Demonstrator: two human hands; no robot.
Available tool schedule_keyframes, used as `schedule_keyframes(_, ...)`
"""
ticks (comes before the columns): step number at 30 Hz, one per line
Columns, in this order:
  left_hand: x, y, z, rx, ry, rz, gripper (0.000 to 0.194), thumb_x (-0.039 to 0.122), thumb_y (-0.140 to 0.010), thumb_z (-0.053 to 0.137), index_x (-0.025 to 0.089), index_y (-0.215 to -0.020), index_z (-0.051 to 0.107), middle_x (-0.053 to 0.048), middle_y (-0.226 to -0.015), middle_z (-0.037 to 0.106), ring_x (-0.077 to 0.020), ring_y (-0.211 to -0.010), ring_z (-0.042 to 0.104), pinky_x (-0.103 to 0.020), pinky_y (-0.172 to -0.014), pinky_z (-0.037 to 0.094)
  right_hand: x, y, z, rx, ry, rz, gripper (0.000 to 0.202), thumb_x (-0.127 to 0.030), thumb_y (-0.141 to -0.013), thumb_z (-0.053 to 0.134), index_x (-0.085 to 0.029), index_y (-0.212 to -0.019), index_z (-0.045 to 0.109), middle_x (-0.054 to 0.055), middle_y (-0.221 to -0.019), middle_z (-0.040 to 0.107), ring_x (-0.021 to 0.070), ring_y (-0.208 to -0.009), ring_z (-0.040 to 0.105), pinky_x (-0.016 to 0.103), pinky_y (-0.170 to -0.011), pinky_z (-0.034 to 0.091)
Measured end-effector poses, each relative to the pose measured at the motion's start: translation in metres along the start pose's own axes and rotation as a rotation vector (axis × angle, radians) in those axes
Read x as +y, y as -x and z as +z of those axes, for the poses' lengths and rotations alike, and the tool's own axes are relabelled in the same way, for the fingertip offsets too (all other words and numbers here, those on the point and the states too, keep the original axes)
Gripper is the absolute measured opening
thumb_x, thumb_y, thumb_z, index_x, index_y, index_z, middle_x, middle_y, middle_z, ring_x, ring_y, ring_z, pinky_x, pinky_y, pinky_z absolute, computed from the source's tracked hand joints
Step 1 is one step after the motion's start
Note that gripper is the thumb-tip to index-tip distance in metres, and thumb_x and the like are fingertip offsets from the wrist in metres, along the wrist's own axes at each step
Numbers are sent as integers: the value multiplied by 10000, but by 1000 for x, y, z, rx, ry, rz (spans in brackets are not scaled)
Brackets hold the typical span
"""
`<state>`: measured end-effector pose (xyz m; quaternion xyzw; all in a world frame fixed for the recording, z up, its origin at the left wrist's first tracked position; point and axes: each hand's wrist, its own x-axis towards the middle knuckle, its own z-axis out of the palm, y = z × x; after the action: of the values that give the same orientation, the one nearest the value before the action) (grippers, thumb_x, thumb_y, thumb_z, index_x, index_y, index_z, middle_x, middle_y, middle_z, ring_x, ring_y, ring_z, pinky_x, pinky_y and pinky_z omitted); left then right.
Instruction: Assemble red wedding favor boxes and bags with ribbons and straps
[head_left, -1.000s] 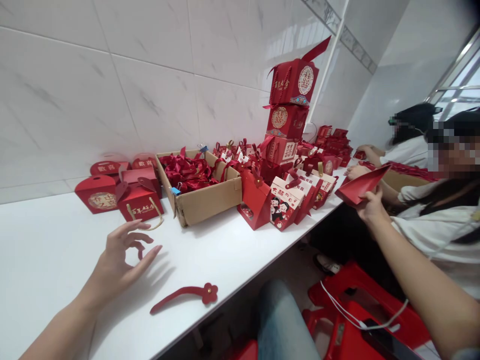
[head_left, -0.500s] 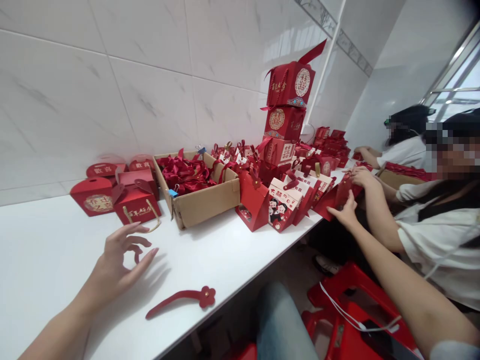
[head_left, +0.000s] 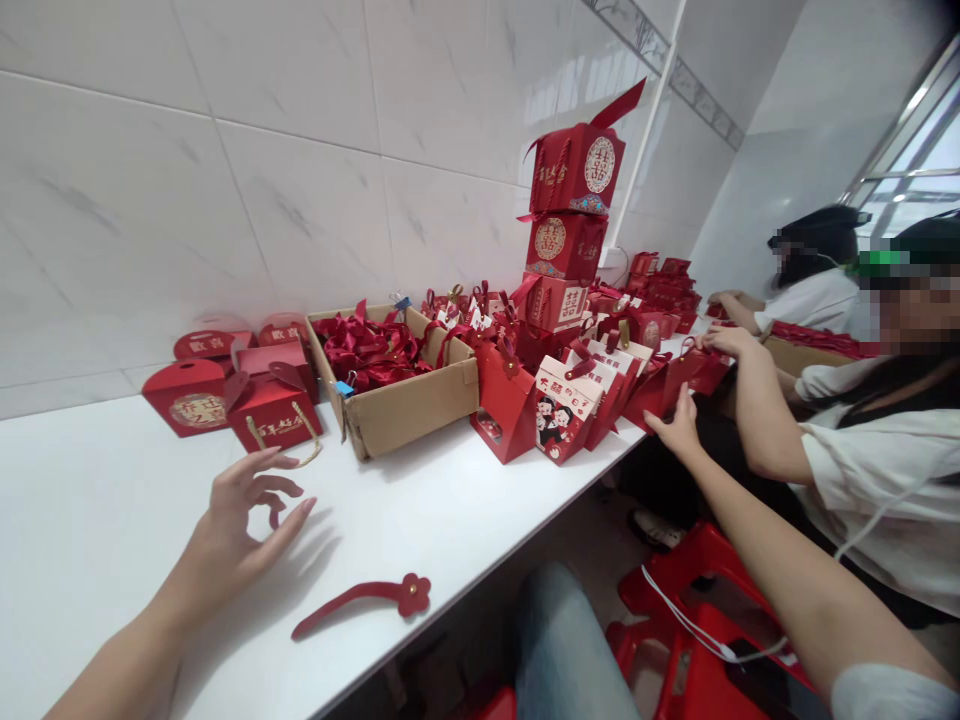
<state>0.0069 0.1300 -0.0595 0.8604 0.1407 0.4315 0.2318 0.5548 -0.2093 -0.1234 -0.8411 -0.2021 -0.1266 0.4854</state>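
Observation:
My left hand (head_left: 251, 520) hovers over the white table (head_left: 375, 510) with its fingers loosely spread and nothing in them. Just beyond it stands a red gift box (head_left: 274, 425) with gold rope handles. A red strap with a flower-shaped end (head_left: 412, 594) lies flat near the table's front edge. My right hand (head_left: 679, 430) reaches far to the right, its thumb and fingers around the near end of a red gift box (head_left: 654, 395) at the end of a row. Part of that grip is hidden.
A cardboard box (head_left: 412, 405) of red ribbons stands near the wall. Right of it are several red and white gift boxes (head_left: 566, 410) and a tall stack (head_left: 577, 170). A co-worker's hand (head_left: 726, 343) holds a red box (head_left: 701, 370). Red stools (head_left: 675, 590) stand below the table.
My right hand and the red gift box have shifted slightly left, toward the row. The co-worker's hand has moved a little away from mine. My left hand stays in place.

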Motion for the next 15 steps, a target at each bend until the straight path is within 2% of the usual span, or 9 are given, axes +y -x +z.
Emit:
schedule_keyframes(7,0,-1,2,-13,-16,-2,616,216,-781,629,298,-1294,297,-73,-1100,508,-167,-743,625,-271,-503,518,3,2,20,-12,-1,58,1219,-653,-612,632,-142,-1465,-73,207,-1486,-162,370,-1395,-57,504,-1107,94)
schedule_keyframes(10,1,-1,2,-7,-14,-4,598,221,-787,623,300,-1284,300,-72,-1101,498,-164,-736,626,-277,-507,520,1,-2,25,-11,-10,69,1229,-677,-609,626,-137,-1464,-73,205,-1487,-176,353,-1390,-118,506,-1108,75)
schedule_keyframes(15,2,-2,2,-12,-19,-14,581,237,-800,609,297,-1283,291,-72,-1093,495,-161,-733,625,-267,-497,516,1,-7,27,-19,-23,66,1239,-681,-601,634,-137,-1463,-72,198,-1493,-183,325,-1391,-141,499,-1116,49)
